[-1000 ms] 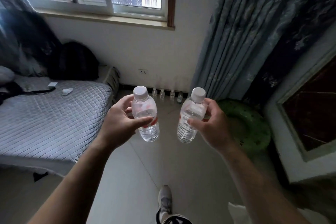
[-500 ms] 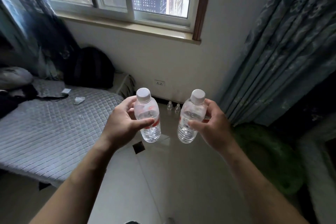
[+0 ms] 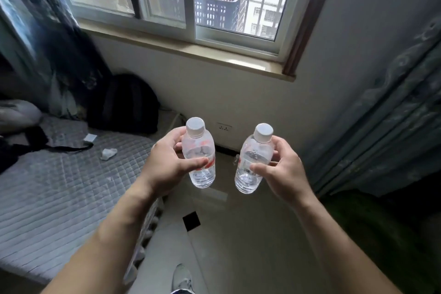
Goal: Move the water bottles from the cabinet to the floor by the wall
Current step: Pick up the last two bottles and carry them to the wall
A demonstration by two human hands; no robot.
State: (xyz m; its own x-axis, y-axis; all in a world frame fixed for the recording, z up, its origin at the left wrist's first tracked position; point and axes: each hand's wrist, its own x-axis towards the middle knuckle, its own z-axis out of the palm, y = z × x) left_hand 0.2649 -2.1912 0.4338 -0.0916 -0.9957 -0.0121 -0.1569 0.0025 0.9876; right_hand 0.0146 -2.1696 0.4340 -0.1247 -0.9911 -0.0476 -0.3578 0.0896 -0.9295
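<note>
I carry two clear water bottles with white caps, both upright, in front of me above the floor. My left hand (image 3: 167, 164) grips the left bottle (image 3: 199, 148) round its middle, thumb across the red label. My right hand (image 3: 282, 172) grips the right bottle (image 3: 253, 162) the same way. Between the two bottles, low at the wall under the window, the top of another small bottle (image 3: 237, 158) peeks out on the floor; the rest of that row is hidden behind the bottles I hold. The cabinet is out of view.
A bed (image 3: 59, 193) with a grey quilted cover fills the left side, a black backpack (image 3: 126, 105) at its head. Patterned curtains (image 3: 381, 126) hang on the right, a green object (image 3: 372, 234) below them. A dark square (image 3: 191, 221) marks the tiled floor. My shoe (image 3: 181, 278) shows at the bottom.
I have walked closer to the window wall; window and wall loom larger. The bottles on the floor have slid behind the ones I hold. Both hands keep their grip unchanged.
</note>
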